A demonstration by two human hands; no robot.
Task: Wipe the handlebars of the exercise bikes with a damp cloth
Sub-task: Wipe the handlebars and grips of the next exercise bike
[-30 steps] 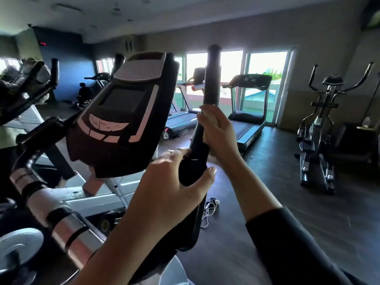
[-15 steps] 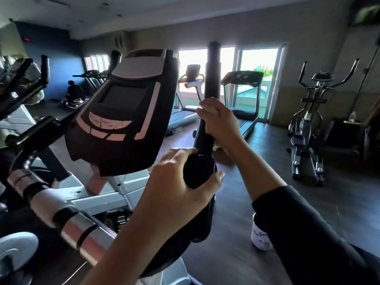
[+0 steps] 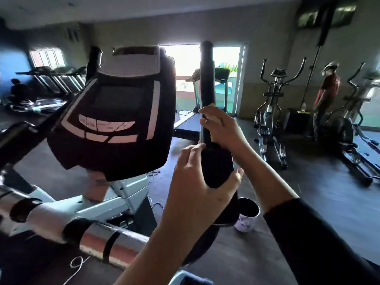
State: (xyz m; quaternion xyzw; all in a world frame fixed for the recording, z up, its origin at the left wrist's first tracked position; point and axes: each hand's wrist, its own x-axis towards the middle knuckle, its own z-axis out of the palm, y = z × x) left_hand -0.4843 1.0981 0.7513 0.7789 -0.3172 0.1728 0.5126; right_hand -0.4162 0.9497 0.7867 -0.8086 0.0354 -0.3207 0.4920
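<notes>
Handlebar: upright black foam-covered handlebar post (image 3: 207,79), matte. Left hand (image 3: 197,182) wraps its thicker lower section; right hand (image 3: 221,128) clamps yellowish cloth (image 3: 212,105) around it above.

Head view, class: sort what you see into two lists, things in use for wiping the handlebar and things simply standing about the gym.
In use:
- upright black handlebar
- yellowish cloth, mostly hidden under the right hand
- left hand, gripping the bar lower down
- bucket on the floor, probably

Standing about:
- bike console
- elliptical trainer
- treadmill by the window
</notes>
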